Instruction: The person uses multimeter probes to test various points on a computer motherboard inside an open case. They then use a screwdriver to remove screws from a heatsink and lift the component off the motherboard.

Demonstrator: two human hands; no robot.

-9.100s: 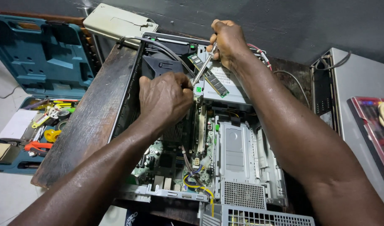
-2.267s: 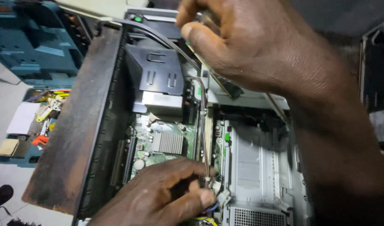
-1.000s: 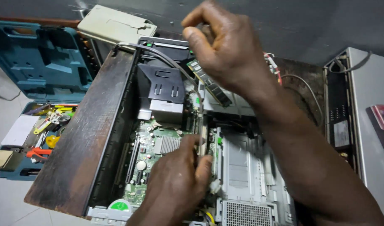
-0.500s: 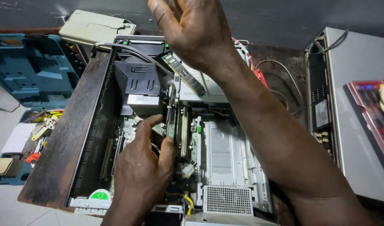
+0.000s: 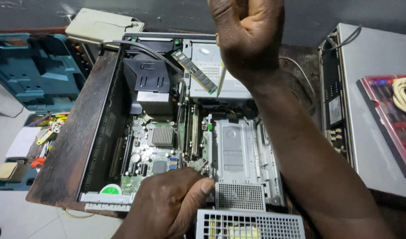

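An open desktop computer case (image 5: pixel 85 137) lies flat, its green motherboard (image 5: pixel 155 148) exposed. My right hand (image 5: pixel 249 37) hovers above the grey optical drive (image 5: pixel 232 86), closed in a fist on a slim pale tool (image 5: pixel 220 82) that points down. A loose memory stick (image 5: pixel 194 71) lies slanted on the drive next to the tool's tip. My left hand (image 5: pixel 167 208) rests at the case's front edge. Its curled fingers sit just below a small white connector (image 5: pixel 197 164), beside the metal drive cage (image 5: pixel 238 150). The fingertips are hidden.
A black fan shroud (image 5: pixel 147 82) covers the board's rear. A vented grille (image 5: pixel 249 223) sits at the front. At the left are a teal tool case (image 5: pixel 39 71) and a tray of hand tools (image 5: pixel 30 146). A second grey computer case (image 5: pixel 371 110) with a red box (image 5: pixel 389 119) on it stands at the right.
My right hand has lifted with the tool to the top of the view. My left hand has drawn back from the middle of the board to the case's front edge.
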